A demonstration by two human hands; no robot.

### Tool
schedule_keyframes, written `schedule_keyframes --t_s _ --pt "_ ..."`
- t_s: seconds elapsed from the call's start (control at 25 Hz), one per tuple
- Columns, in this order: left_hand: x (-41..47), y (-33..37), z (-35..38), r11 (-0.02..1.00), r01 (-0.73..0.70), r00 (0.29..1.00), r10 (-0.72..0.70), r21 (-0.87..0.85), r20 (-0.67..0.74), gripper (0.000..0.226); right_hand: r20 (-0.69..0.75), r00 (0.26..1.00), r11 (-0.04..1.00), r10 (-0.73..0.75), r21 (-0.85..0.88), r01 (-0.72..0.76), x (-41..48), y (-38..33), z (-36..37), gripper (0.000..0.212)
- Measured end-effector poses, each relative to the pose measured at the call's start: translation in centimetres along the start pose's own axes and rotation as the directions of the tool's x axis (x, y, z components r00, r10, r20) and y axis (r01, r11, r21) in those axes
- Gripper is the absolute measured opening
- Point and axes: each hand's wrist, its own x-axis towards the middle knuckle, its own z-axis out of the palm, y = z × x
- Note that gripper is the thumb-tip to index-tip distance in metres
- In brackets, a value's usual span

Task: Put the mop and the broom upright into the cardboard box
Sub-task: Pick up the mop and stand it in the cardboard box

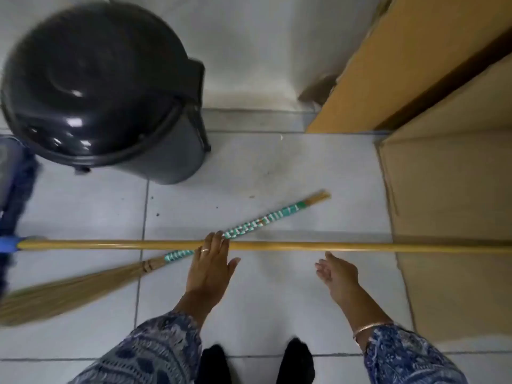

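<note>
Wooden and long, the mop [304, 246] handle lay level across the middle of the frame, its blue head at the left edge, while the broom [194, 252] rested on the floor [277, 167] beneath it, crossing diagonally. My left hand [212, 261] had its fingers over the mop handle, though I could not tell if that grip had closed. My right hand [336, 274] hung spread and empty just below the handle. The cardboard box [448, 189] stood at the right. Neither tool stood in it yet; both jobs remained.
</note>
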Motion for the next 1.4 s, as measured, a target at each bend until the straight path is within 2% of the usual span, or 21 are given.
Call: schedule_keyframes --t_s 0.08,0.16,0.28,0.44,0.52,0.64,0.84,0.96,1.12,1.28,1.4 --pt "1.6 1.3 3.1 0.997 -0.046 0.997 0.05 -0.063 0.062 0.047 0.005 1.0 0.999 0.011 0.034 -0.012 2.9 1.0 0.7 0.019" --pt "3.5 2.2 5.4 0.993 -0.056 0.981 0.073 -0.101 0.182 0.048 0.023 0.999 0.996 0.03 0.083 -0.032 5.8 1.4 1.3 0.025" --pt "5.1 2.6 7.2 0.996 -0.088 0.96 0.085 -0.003 0.267 0.042 0.026 1.0 0.97 -0.003 0.243 -0.004 8.1 1.0 1.7 0.023" --pt "6.9 2.6 5.4 0.996 0.033 0.909 0.005 -0.084 0.416 0.045 0.013 0.999 0.959 0.045 0.28 -0.047 7.8 -0.2 1.7 0.012" --pt "6.7 3.0 3.6 0.994 0.059 0.86 -0.003 -0.092 0.51 0.053 0.016 0.997 0.947 0.078 0.313 -0.079 5.6 -0.4 0.9 0.015" --pt "6.1 3.6 0.1 0.993 0.082 0.814 -0.018 -0.084 0.58 0.057 0.02 0.997 0.927 0.074 0.366 -0.076 1.2 -1.8 0.0 0.016" --pt "4.5 4.6 -10.1 0.977 0.141 0.813 -0.021 -0.162 0.582 0.056 0.004 1.0 0.902 -0.027 0.431 0.023 -9.3 -7.2 0.1 0.019" --pt "3.4 5.8 -17.5 0.954 0.182 0.787 0.005 -0.24 0.616 0.054 -0.002 0.993 0.897 -0.114 0.429 0.104 -16.8 -11.3 -0.9 0.02" --pt "0.9 9.1 -27.1 0.94 0.119 0.808 0.095 -0.32 0.581 0.055 -0.026 0.959 0.896 -0.281 0.351 0.272 -26.7 -17.0 -3.8 0.019" --pt "-3.1 12.4 -36.8 0.905 0.026 0.858 0.198 -0.424 0.475 0.055 -0.051 0.863 0.828 -0.502 0.26 0.497 -38.4 -22.4 -7.9 0.02" --pt "-6.8 15.2 -45.3 0.854 -0.037 0.895 0.259 -0.519 0.362 0.057 -0.019 0.774 0.75 -0.633 0.235 0.619 -48.2 -26.3 -11.2 0.007"
